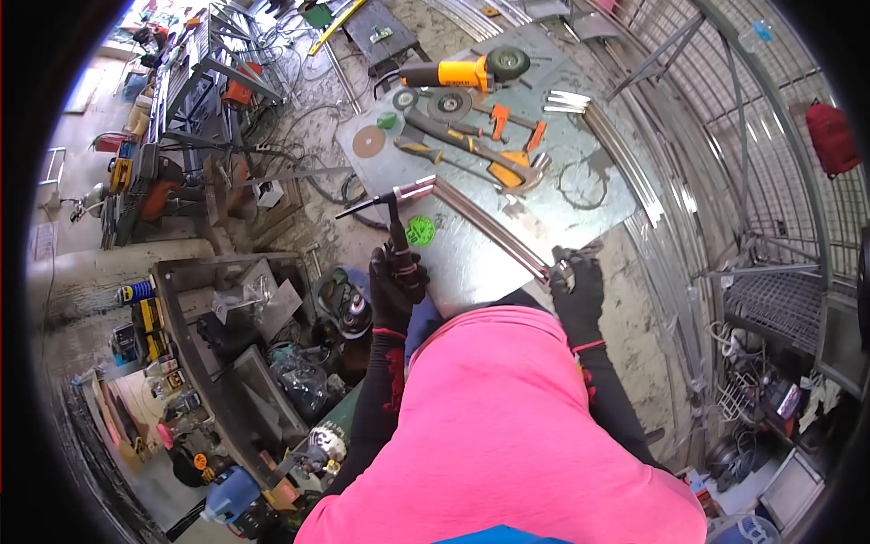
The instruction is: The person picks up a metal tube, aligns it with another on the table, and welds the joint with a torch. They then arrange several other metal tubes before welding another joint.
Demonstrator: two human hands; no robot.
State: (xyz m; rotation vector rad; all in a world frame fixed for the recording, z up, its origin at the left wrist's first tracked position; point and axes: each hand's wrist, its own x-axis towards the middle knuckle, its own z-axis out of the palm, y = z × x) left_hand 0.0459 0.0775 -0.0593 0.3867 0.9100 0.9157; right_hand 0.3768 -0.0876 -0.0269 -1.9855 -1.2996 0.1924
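In the head view my left hand (396,279), in a black glove, is closed around the handle of a TIG welding torch (394,216). The torch's head and its long back cap sit over the left edge of the metal table (462,263), beside one end of a bundle of square metal tubes (489,224). My right hand (578,283), also gloved, is closed at the near end of these tubes. A small silvery piece shows at its fingers, too small to name. A round green disc (420,231) lies near the torch.
A yellow angle grinder (458,72), a hammer (471,145), orange clamps (498,121) and grinding discs (449,104) lie on the table's far part. More tubes (625,163) rest at its right. A cluttered bin (231,263) stands left; a mesh rack (770,308) stands right.
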